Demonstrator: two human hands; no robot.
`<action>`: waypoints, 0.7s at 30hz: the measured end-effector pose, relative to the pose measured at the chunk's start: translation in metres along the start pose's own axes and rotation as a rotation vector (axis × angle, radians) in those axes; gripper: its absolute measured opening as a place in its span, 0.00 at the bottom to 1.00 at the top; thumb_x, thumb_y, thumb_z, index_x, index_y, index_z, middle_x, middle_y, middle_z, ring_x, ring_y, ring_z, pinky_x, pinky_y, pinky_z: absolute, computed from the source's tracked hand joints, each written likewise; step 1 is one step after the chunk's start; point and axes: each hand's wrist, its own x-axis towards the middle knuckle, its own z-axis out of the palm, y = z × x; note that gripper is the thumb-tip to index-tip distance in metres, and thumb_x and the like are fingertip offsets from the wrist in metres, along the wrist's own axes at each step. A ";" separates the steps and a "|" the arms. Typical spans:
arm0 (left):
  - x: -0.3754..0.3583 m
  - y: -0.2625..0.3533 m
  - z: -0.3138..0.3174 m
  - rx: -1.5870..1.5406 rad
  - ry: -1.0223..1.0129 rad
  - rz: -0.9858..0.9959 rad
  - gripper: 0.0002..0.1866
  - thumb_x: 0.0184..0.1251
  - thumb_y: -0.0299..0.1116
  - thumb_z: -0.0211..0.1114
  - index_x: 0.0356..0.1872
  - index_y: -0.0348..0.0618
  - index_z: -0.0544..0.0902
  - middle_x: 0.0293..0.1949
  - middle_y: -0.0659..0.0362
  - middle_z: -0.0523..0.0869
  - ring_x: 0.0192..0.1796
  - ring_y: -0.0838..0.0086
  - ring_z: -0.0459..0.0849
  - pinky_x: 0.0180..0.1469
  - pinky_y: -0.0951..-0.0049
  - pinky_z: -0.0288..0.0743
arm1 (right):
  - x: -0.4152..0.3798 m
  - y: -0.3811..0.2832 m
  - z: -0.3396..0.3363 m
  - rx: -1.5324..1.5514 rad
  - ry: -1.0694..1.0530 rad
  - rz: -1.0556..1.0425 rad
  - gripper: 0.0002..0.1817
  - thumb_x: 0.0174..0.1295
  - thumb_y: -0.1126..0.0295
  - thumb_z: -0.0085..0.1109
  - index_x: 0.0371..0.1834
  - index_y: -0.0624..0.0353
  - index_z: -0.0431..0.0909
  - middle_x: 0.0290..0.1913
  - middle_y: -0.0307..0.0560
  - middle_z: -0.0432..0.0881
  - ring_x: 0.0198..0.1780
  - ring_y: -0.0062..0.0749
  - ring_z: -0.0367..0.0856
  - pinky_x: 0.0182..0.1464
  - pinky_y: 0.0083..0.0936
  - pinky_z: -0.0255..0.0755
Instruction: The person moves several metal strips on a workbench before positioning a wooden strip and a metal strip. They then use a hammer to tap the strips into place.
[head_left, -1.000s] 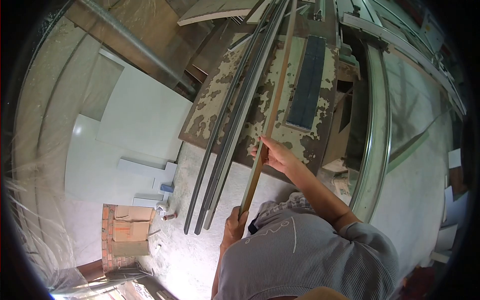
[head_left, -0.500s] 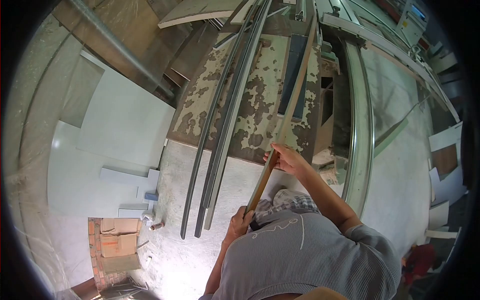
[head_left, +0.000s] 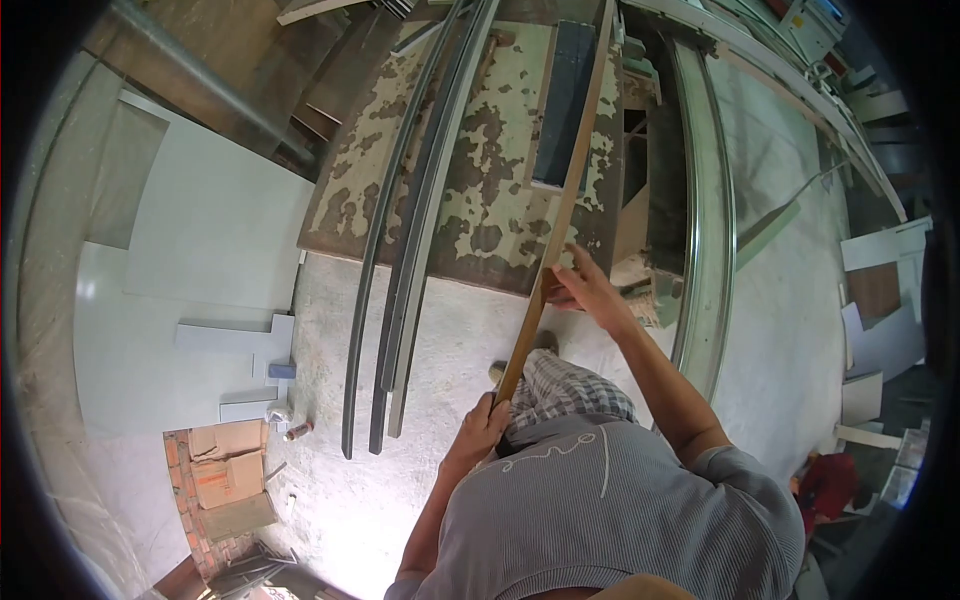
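A long, narrow tan strip (head_left: 529,335) slants away from my body, up over the worn table (head_left: 490,215) with its patchy, peeling top. My left hand (head_left: 478,433) is wrapped round the strip's near end, close to my waist. Further along, my right hand (head_left: 592,295) is beside the strip, its fingers apart and fingertips right at its edge. Left of the strip, several long dark and grey bars (head_left: 412,260) lie on the table, their near ends jutting past its edge. A dark flat panel (head_left: 566,110) rests on the tabletop under the strip's far part.
To the right runs a long metal rail (head_left: 708,210). Large white panels (head_left: 215,220) lie at the left, with flattened cardboard (head_left: 232,480) below them. A small bottle (head_left: 298,431) is on the floor (head_left: 340,520). White offcuts (head_left: 885,310) are stacked far right, near a person in red (head_left: 828,485).
My right hand has loosened from the strip and its fingers have spread. My left hand still grips the near end. The view has shifted, so the table sits higher and further left.
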 end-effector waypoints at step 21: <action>0.072 0.012 0.087 -0.193 -0.246 0.159 0.16 0.73 0.41 0.49 0.32 0.39 0.62 0.21 0.58 0.72 0.22 0.76 0.71 0.25 0.75 0.67 | 0.049 -0.014 -0.050 -1.163 0.612 -0.143 0.38 0.57 0.59 0.54 0.71 0.53 0.51 0.34 0.59 0.82 0.37 0.53 0.82 0.40 0.44 0.74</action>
